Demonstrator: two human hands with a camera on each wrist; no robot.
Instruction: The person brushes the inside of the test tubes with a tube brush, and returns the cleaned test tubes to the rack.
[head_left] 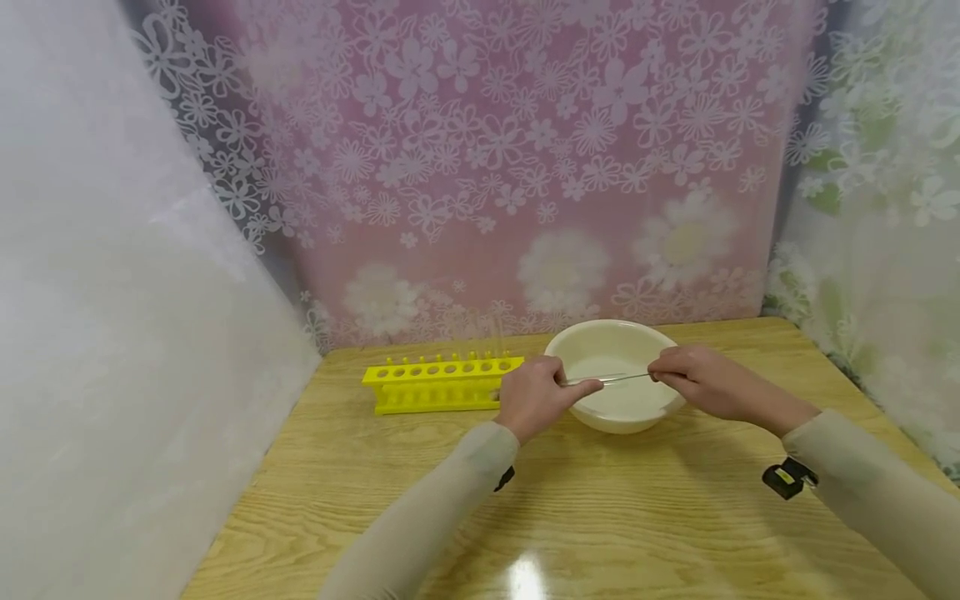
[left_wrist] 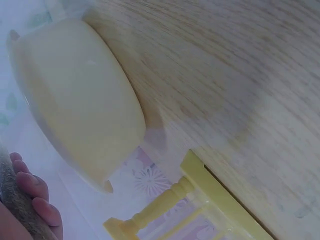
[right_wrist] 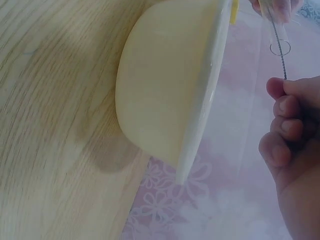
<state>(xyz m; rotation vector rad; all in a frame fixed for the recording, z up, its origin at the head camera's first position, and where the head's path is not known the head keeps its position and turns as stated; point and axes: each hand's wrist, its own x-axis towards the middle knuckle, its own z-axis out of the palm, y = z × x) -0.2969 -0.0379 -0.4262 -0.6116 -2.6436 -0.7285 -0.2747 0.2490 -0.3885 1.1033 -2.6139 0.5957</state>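
My left hand (head_left: 532,396) grips a clear glass test tube (right_wrist: 275,32) above the cream basin (head_left: 624,421), its open mouth facing right. My right hand (head_left: 699,381) pinches the thin twisted wire handle of a test tube brush (right_wrist: 283,65) between thumb and forefinger. That wire runs into the tube's mouth. In the left wrist view, grey bristles (left_wrist: 19,200) lie along the left hand's curled fingers (left_wrist: 41,212). The basin stands on the wooden table; its contents are hard to make out.
Left of the basin stands a yellow test tube rack (head_left: 431,371) with a row of holes and pegs. Several clear tubes (head_left: 480,333) stand upright at its right part. Floral curtains (head_left: 525,167) hang behind the wooden table (head_left: 600,517) and at its sides.
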